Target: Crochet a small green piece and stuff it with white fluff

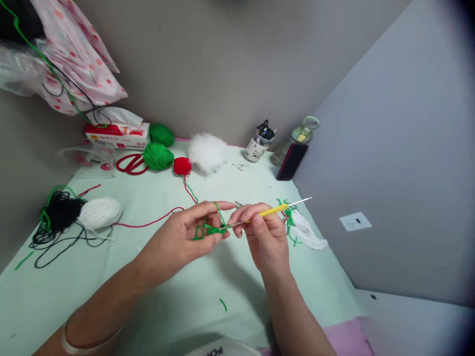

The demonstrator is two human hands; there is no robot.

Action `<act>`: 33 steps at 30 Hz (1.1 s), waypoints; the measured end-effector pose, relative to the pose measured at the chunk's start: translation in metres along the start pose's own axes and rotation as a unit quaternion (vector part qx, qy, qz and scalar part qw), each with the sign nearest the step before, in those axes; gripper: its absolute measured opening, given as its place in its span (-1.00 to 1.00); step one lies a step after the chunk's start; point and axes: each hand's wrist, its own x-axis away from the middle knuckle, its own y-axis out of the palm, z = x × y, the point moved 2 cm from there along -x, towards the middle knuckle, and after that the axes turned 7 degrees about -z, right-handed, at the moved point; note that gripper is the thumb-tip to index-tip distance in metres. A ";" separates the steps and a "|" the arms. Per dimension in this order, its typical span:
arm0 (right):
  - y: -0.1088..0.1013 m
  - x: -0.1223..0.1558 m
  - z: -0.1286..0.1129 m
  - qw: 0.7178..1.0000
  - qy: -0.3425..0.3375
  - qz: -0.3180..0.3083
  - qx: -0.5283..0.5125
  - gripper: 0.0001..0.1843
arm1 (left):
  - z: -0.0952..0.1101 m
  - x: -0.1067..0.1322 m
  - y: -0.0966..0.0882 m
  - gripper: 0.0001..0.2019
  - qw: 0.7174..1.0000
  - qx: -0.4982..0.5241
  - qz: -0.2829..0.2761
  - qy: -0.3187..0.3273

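Between the thumb and fingers of my left hand (185,230) is a small piece of green crochet (215,230). A strand of green yarn (219,210) runs up over the raised left index finger. My right hand (265,230) grips a crochet hook (272,211) by its yellow handle. The hook's thin metal shaft points left, and its tip meets the green stitches; whether it has passed through a loop is too small to tell. A second metal end sticks out past the handle at the upper right.
Green yarn balls (158,155), a red ball (182,166), red scissors (132,164) and white stuffing (208,152) lie at the back. Black yarn (61,215) and a white ball (100,212) sit left. A pen cup (259,144), bottle (284,151) and phone (292,161) stand back right.
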 end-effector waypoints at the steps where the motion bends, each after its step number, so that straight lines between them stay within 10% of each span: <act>1: -0.001 0.001 -0.001 1.000 -0.009 -0.008 0.019 -0.79 | 0.001 0.000 0.001 -0.58 1.000 -0.006 0.003 0.000; 9: 0.005 0.005 -0.023 0.945 -0.107 -0.081 0.299 -0.78 | 0.005 0.002 0.002 -0.55 0.990 -0.125 0.051 0.032; 16: 0.020 0.012 -0.015 0.716 -0.269 -0.079 0.639 -0.80 | -0.003 0.000 0.007 -0.60 0.979 -0.153 0.117 0.074; 20: 0.018 0.016 -0.002 0.666 -0.308 -0.012 0.679 -0.70 | -0.011 0.000 0.015 -0.60 0.991 0.052 0.115 0.047; 23: 0.014 0.019 0.003 0.688 -0.330 0.012 0.647 -0.63 | -0.017 -0.002 0.020 -0.53 0.972 0.223 0.067 -0.016; 25: 0.011 0.018 0.001 0.753 -0.316 0.013 0.578 -0.64 | -0.018 -0.005 0.018 -0.52 0.960 0.273 0.042 -0.044; 29: 0.005 0.014 -0.007 0.906 -0.195 0.029 0.374 -0.69 | -0.016 -0.007 0.008 -0.56 0.971 0.230 0.042 -0.047; 33: 0.001 0.013 -0.011 0.975 -0.075 0.078 0.193 -0.77 | -0.011 -0.005 0.002 -0.62 0.993 0.109 0.045 -0.010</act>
